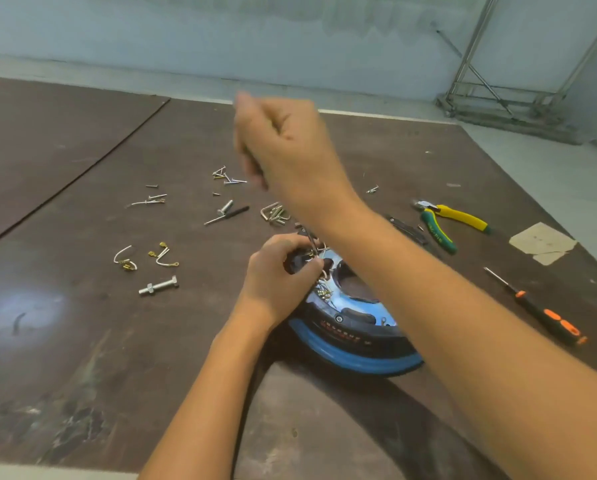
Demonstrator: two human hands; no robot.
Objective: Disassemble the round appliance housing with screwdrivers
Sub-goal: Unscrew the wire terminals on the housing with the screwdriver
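left hand: fingers clamped on wires at housing rim | right hand: raised above housing, blurred, fingers curled together

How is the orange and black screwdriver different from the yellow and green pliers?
The orange and black screwdriver is one straight stick with a thin metal tip; the yellow and green pliers have two handles spread apart like a V.
The screwdriver lies nearer the person, to the right of the round housing; the pliers lie farther away.
Both rest flat on the brown table, and no hand touches either.
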